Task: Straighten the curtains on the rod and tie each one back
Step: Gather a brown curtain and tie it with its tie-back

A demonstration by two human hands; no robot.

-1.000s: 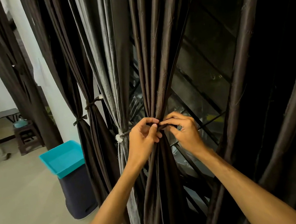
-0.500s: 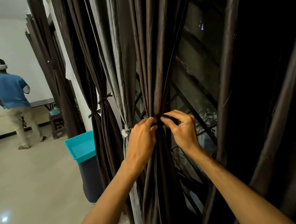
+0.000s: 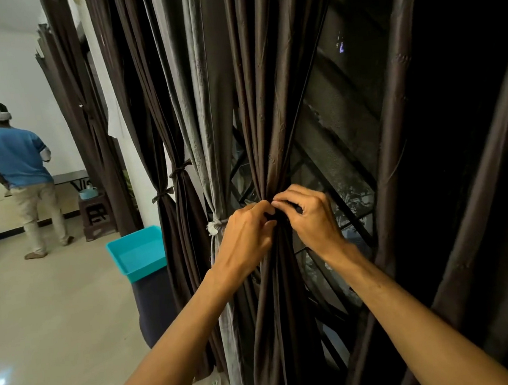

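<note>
A dark brown curtain (image 3: 264, 104) hangs in front of me, gathered into a narrow bunch at waist height. My left hand (image 3: 246, 239) and my right hand (image 3: 309, 218) meet at that bunch, fingertips pinching a dark tie-back (image 3: 294, 208) wrapped round it; most of the tie is hidden by my fingers. Left of it, a grey curtain (image 3: 204, 110) is bound with a pale tie (image 3: 214, 227). Further left, two brown curtains (image 3: 159, 124) carry dark knotted ties (image 3: 179, 170). A loose brown curtain (image 3: 394, 116) hangs at the right.
A window with a diagonal metal grille (image 3: 330, 160) lies behind the curtains. A dark bin with a turquoise lid (image 3: 138, 256) stands on the tiled floor by the curtains. A person in a blue shirt (image 3: 17, 159) stands far left near a small stool (image 3: 96, 213).
The view has swung left and up, bringing the person in the blue shirt into sight. Both hands stay at the gathered bunch, fingers working the tie closer together.
</note>
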